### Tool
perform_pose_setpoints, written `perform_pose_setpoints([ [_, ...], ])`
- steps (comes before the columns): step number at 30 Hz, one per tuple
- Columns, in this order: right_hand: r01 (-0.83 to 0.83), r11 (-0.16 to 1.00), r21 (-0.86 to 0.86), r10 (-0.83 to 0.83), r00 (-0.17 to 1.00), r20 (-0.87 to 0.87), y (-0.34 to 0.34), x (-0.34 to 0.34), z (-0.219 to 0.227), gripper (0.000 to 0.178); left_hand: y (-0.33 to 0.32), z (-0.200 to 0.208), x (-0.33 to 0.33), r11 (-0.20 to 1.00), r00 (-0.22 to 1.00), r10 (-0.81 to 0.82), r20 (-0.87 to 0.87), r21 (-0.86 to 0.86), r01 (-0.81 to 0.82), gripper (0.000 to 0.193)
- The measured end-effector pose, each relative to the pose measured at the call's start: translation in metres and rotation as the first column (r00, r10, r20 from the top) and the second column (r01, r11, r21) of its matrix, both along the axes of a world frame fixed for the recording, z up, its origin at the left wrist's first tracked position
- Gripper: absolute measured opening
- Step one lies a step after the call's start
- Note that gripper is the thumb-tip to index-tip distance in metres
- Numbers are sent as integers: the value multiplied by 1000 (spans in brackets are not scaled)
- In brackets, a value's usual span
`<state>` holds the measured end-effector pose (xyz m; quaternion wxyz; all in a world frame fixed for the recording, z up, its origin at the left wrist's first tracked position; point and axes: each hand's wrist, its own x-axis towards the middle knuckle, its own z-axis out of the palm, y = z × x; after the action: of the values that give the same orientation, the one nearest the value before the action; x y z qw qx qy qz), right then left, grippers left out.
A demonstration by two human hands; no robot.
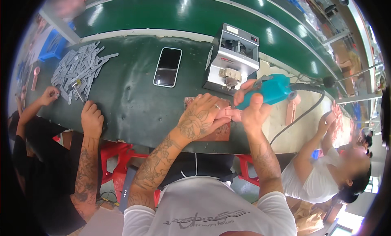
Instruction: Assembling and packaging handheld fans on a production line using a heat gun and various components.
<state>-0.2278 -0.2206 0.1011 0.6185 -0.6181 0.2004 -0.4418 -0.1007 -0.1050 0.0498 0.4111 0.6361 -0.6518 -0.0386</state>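
Note:
My right hand [253,107] grips a turquoise electric screwdriver [273,90] whose black cable [301,115] trails off to the right. Its tip points down at a small pink part [233,113]. My left hand [203,115] presses flat over that part and pinches it with the fingers, on a reddish-brown pad [222,133] at the near edge of the dark green bench [134,105]. Both tattooed forearms come up from the lower edge.
A grey metal screw feeder box [233,58] stands just behind my hands. A black phone [167,67] lies left of it. A person at the left handles a heap of grey strips [78,69]. Another person at the right handles pink parts [291,109]. A green conveyor belt [195,16] runs behind.

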Motion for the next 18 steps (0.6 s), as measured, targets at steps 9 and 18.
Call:
perform_pose_setpoints([
  [9, 10, 996, -84, -16, 998, -65, -1, 9, -6, 66, -1, 0, 1, 1000, 995, 4, 97, 27, -7, 37],
  [18, 76, 992, -102, -67, 993, 96, -14, 22, 15, 57, 4, 2, 0, 994, 999, -21, 44, 107, 16, 44],
])
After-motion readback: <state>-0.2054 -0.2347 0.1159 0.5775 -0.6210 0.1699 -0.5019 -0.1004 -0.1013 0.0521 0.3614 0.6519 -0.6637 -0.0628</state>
